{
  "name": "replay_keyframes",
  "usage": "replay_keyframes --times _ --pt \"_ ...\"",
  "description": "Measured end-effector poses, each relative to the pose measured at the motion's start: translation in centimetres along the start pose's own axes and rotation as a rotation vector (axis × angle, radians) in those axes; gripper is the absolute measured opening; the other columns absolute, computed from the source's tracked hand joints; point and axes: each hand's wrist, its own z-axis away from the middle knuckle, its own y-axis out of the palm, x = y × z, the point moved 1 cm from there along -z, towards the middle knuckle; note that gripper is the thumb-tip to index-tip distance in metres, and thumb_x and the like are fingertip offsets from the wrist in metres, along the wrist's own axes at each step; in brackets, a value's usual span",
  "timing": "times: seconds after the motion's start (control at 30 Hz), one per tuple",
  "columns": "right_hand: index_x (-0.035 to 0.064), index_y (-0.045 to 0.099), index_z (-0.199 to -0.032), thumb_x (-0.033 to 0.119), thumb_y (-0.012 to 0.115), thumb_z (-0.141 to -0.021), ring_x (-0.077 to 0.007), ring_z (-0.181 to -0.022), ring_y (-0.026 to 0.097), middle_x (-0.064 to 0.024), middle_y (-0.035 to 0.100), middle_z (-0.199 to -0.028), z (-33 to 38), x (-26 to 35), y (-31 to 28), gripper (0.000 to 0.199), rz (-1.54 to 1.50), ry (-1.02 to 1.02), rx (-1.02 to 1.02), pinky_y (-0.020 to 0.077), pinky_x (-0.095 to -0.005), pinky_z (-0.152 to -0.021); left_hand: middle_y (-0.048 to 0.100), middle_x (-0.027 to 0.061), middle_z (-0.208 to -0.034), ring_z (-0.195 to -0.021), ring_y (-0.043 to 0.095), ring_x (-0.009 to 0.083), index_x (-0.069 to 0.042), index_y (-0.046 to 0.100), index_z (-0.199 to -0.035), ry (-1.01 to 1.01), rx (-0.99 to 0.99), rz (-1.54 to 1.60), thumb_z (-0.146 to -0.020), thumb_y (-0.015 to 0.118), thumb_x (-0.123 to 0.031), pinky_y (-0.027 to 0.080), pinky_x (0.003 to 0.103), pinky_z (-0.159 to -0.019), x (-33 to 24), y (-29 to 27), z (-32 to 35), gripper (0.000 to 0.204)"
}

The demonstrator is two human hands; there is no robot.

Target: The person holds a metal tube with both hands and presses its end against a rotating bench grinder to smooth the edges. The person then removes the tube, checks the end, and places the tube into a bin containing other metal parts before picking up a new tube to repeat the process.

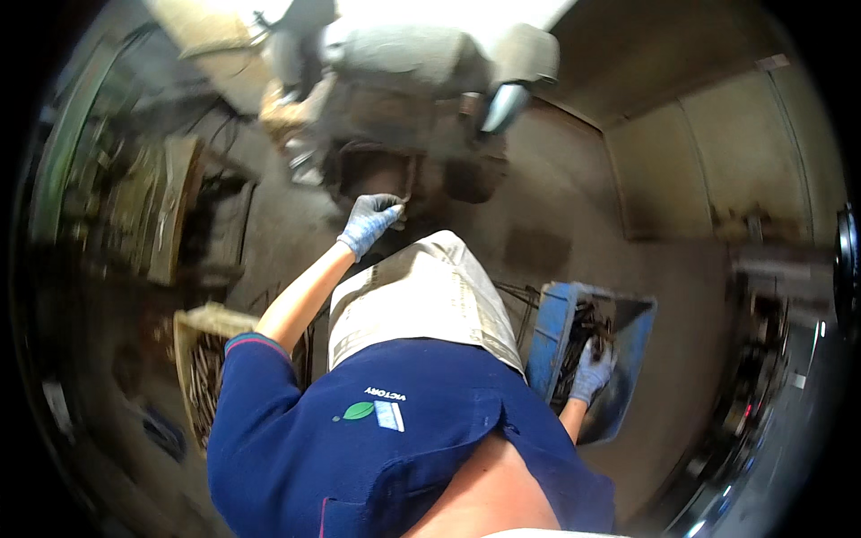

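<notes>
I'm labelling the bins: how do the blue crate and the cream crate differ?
The blue crate is on the person's right; the cream crate is on the left. The gloved right hand is inside the blue crate; no hand shows in the cream crate. Both hold dark pieces.

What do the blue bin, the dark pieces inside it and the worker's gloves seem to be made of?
Blue bin: probably scuffed plastic, judging by its solid colour and thick rim; painted metal is possible.
Dark pieces: likely metal, dull and rusty-looking brown, though too blurred to be sure.
Gloves: apparently soft fabric, mottled blue and white, fitting closely; any coating is unclear.
</notes>
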Motion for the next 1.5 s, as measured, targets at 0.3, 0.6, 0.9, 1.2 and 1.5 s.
replay_keyframes --times 0.3,0.6,0.9,1.2,1.5 --pt "-0.0063 0.062 -0.094 0.006 0.063 -0.08 -0.0243 -0.098 0.056 -0.0158 0.06 -0.104 -3.4 16.2 7.3 0.019 -0.838 -0.266 0.34 0.043 -0.0325 -0.09 0.064 0.0095 -0.078 -0.067 0.063 0.0151 0.005 0.062 -0.097 0.095 -0.505 0.258 -0.086 0.06 -0.007 0.055 0.027 -0.063 2.3 -11.3 9.6 0.016" --pt "-0.0061 0.062 -0.1 0.003 0.062 -0.083 -0.0163 -0.09 0.06 -0.0118 0.064 -0.096 -2.5 23.8 14.3 0.019 -0.935 -0.387 0.968 0.0496 -0.027 -0.078 0.065 0.005 -0.077 -0.062 0.062 0.0136 0.001 0.063 -0.1 0.279 -1.269 0.281 -0.085 0.061 -0.008 0.053 0.025 -0.06 5.8 -21.2 30.3 0.018" --pt "-0.0052 0.063 -0.094 0.011 0.062 -0.086 -0.0123 -0.079 0.057 -0.0067 0.063 -0.089 -3.4 28.3 15.4 0.018 -1.035 -0.393 1.075 0.0476 -0.025 -0.074 0.068 0.0102 -0.089 -0.068 0.064 0.0153 0.001 0.065 -0.102 -0.062 -1.255 -0.003 -0.074 0.064 -0.009 0.051 0.025 -0.071 19.0 -23.2 37.2 0.029" --pt "-0.0062 0.063 -0.094 0.01 0.062 -0.086 -0.014 -0.081 0.057 -0.0083 0.063 -0.091 -4.2 25.1 18.1 0.019 -1.008 -0.367 1.128 0.0498 -0.0264 -0.075 0.059 0.021 -0.112 -0.106 0.057 0.0328 -0.003 0.063 -0.104 -0.867 -1.09 -0.614 -0.075 0.058 -0.019 0.047 0.04 -0.088 17.3 -23.6 30.5 0.034" --pt "-0.0057 0.063 -0.098 0.01 0.064 -0.085 -0.0145 -0.08 0.059 -0.0105 0.064 -0.09 -3.6 23.0 15.9 0.02 -0.96 -0.192 1.141 0.0516 -0.0257 -0.074 0.065 0.0151 -0.098 -0.094 0.063 0.031 -0.01 0.069 -0.093 -0.871 -1.213 -0.757 -0.084 0.05 -0.02 0.051 0.041 -0.076 25.0 -27.7 28.1 0.024"
